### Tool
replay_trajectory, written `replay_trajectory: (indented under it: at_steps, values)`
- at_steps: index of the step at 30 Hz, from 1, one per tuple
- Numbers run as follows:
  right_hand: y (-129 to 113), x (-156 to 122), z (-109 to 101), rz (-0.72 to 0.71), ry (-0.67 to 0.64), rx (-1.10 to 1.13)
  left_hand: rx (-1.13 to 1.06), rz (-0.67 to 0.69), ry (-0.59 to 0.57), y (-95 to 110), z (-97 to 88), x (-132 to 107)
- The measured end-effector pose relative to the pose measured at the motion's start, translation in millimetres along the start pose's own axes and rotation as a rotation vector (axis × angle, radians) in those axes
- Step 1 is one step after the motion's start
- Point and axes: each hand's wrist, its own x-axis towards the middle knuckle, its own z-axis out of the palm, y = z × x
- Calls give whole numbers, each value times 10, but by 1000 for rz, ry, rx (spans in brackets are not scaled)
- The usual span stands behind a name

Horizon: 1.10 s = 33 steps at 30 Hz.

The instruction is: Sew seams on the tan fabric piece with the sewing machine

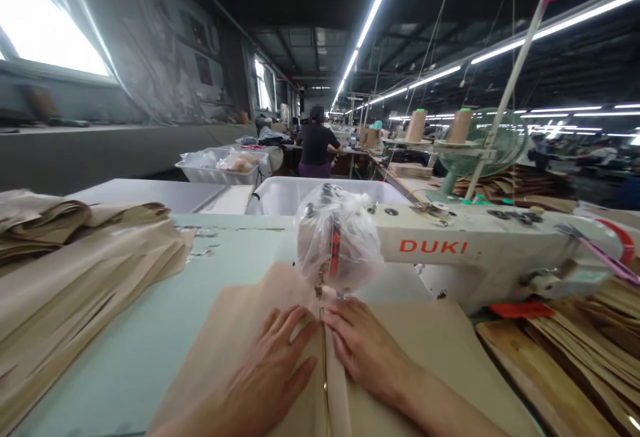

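A tan fabric panel (415, 330) lies across the sewing machine bed, a narrow seam with a gold-coloured strip, perhaps a zipper, running down its middle. My left hand (275, 360) rests flat on the panel left of the seam, fingers stretched toward the needle. On the other side, my right hand (363, 340) lies with its fingers extended over the cloth, fingertips close to the seam. Just beyond both hands stands the needle area of the sewing machine (430, 247), its head wrapped in a clear plastic bag (345, 237).
Folded tan fabric pieces (85, 290) are heaped on the left of the pale green table (220, 250). More brown pieces (590, 350) lie at right. Thread cones (416, 126), a green fan (500, 140) and white bins (325, 187) stand behind. A person (317, 144) sits farther off.
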Motion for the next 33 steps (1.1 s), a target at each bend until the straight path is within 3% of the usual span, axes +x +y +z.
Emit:
replay_trajectory:
  at_steps: [4, 11, 23, 29, 33]
  values:
    - [20, -46, 178, 0, 13, -90, 4, 47, 23, -78, 30, 30]
    - [142, 73, 156, -26, 83, -146, 71, 116, 74, -275, 137, 159]
    - [204, 86, 183, -47, 93, -156, 342, 208, 187, -261, 95, 200]
    - [191, 85, 162, -61, 139, -154, 212, 146, 119, -308, 160, 194]
    - [216, 137, 176, -16, 73, -155, 75, 98, 33, -324, 150, 238]
